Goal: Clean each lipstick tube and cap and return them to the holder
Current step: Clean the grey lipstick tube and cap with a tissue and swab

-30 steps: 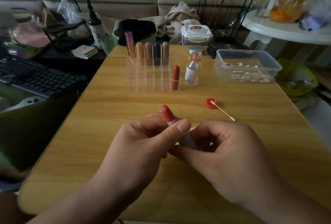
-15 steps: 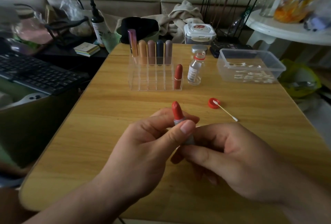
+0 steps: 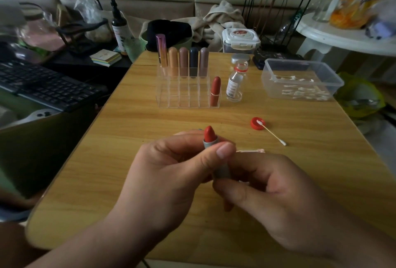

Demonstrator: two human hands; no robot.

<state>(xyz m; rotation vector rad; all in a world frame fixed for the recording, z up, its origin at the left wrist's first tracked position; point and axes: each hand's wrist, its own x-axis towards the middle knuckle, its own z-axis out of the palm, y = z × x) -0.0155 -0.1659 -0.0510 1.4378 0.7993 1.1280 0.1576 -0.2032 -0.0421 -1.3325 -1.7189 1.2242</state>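
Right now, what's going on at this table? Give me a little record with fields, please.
Hands: left hand and right hand both grip one open lipstick, red tip up
Holder: clear holder, five capped tubes in back row, one red lipstick in front right slot
Beside holder: small open bottle
Loose items: red cap with a cotton swab resting on it
Far right: clear tub of swabs

At the lower centre of the frame, the left hand (image 3: 169, 173) and right hand (image 3: 276, 195) together gripped an uncapped lipstick tube (image 3: 214, 152), its red tip pointing up. Above it on the wooden table (image 3: 120, 160) stood a clear holder (image 3: 188, 88) with six lipsticks. To the right lay a cotton swab (image 3: 272, 133) across a red cap (image 3: 257, 123).
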